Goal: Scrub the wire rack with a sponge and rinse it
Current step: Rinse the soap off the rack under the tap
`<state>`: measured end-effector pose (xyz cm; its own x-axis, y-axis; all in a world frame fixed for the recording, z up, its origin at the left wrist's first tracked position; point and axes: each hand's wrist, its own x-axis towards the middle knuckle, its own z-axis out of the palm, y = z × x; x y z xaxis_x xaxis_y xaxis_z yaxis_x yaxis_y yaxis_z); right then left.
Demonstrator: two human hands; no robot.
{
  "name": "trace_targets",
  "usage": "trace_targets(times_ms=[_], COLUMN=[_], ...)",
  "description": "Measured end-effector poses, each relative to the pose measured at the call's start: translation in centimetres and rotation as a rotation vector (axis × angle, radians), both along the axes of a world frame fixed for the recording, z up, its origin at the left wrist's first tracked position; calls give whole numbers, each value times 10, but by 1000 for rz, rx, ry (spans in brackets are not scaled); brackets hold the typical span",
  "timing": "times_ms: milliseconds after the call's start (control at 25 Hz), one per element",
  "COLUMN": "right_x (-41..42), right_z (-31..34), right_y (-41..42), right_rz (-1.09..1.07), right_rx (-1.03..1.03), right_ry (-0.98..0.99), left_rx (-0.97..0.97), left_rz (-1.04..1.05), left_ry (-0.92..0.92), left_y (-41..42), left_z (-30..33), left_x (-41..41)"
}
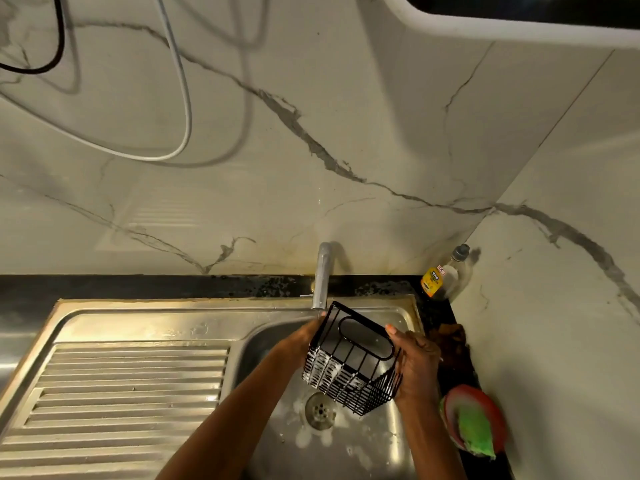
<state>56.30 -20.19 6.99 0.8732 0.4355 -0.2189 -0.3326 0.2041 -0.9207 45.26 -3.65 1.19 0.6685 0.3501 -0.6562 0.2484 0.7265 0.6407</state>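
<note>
Left of the tap (322,275), the ribbed draining board (121,386) is seen. Just below the tap's spout, over the sink (346,445), the black wire rack (353,362) is gripped by the left hand (301,341) and right hand (415,365), foam clinging underneath. Right of the tap, the green sponge (474,431) is laid in a red dish (495,410).

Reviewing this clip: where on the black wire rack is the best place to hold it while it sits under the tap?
Likely by its two opposite side walls, one hand from each side, as here: the left hand and right hand flank the wire rack. That leaves the soapy wire face and open top exposed below the tap.
</note>
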Motion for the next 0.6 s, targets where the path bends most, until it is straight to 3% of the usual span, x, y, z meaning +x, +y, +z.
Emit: trace_targets(times_ms=[120,400,600], right_x=[-3,-4,-2], right_z=[-5,2,17], right_y=[12,25,19], right_rz=[12,45,145], right_rx=[-124,-163,-132], right_ry=[-59,-114,-243], left_rx=[25,51,15], left_rz=[5,-19,-11], left_ry=[166,40,179], left_y=[8,17,5], left_z=[24,60,50], left_x=[-5,-28,-15])
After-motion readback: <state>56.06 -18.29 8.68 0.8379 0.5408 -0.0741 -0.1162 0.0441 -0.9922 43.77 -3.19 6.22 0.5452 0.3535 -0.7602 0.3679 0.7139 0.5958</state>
